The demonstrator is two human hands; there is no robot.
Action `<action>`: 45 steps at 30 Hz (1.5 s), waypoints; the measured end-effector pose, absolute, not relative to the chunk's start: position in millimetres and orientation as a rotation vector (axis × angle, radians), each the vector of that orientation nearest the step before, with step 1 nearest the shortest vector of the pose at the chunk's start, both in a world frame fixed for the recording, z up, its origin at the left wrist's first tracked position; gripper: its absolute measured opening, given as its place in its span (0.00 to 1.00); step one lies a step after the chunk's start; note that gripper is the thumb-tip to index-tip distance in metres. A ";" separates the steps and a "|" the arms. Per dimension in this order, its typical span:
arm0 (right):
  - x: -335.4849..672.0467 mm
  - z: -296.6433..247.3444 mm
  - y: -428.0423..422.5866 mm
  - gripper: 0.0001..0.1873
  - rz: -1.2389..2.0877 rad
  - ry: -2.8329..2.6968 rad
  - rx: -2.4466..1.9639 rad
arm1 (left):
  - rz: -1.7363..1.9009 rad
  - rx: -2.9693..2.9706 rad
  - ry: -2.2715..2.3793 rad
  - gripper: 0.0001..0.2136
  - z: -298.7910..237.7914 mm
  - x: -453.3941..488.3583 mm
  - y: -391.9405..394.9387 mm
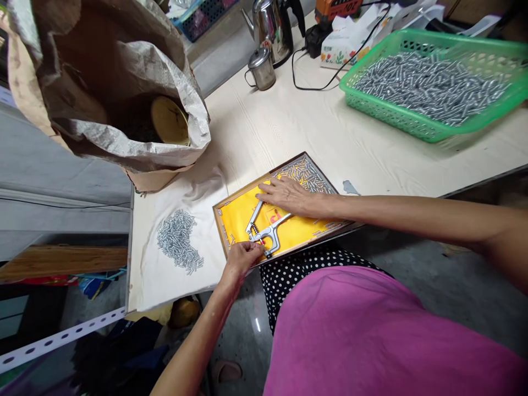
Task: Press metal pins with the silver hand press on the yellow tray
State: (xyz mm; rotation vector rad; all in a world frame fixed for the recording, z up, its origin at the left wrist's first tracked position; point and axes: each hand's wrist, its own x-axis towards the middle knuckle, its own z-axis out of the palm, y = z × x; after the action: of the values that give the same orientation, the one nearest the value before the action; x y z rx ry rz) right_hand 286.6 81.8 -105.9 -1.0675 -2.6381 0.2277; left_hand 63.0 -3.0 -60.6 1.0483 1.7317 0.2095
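A wooden-framed tray (219, 225) lined with yellow cloth rests at the table's near edge, over my lap. Metal pliers (264, 228) lie on the yellow cloth. My left hand (241, 257) is closed at the tray's near rim, fingers pinched beside the pliers' head; what it pinches is too small to see. My right hand (284, 195) lies flat with fingers spread on the cloth, touching the pliers' handles. Several small silver metal pieces (307, 173) fill the tray's far corner.
A heap of small silver pieces (179, 242) lies on a white cloth left of the tray. A big open paper sack (119, 88) stands behind it. A green basket (433, 82) full of silver pieces sits far right. A kettle (272, 27) and a metal cup (262, 69) stand at the back.
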 end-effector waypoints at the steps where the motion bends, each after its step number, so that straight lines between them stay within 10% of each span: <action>1: 285.8 -105.0 87.8 0.14 0.159 -2.666 -1.076 | 0.217 1.041 1.736 0.21 -61.5 62.9 -3.2; 19: 280.0 -82.3 111.0 0.08 0.037 -2.885 -1.041 | 0.232 1.076 1.775 0.19 -56.0 72.4 -6.4; 29: 308.7 -93.4 87.2 0.39 0.218 -2.864 -0.904 | 0.257 1.082 1.755 0.20 -66.8 64.8 -8.9; 41: 303.0 -87.7 70.9 0.26 0.143 -2.860 -1.001 | 0.242 1.879 1.871 0.11 -53.6 73.4 -19.8; 45: 297.0 -81.4 63.6 0.21 0.160 -2.827 -0.989 | 0.229 2.441 1.676 0.24 -55.2 90.4 -8.5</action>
State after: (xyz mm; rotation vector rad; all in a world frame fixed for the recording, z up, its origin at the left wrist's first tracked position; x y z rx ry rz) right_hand 297.0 63.6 -81.4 -0.9886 -2.8271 0.1603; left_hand 90.4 -8.5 -55.2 2.4409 1.6756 0.2294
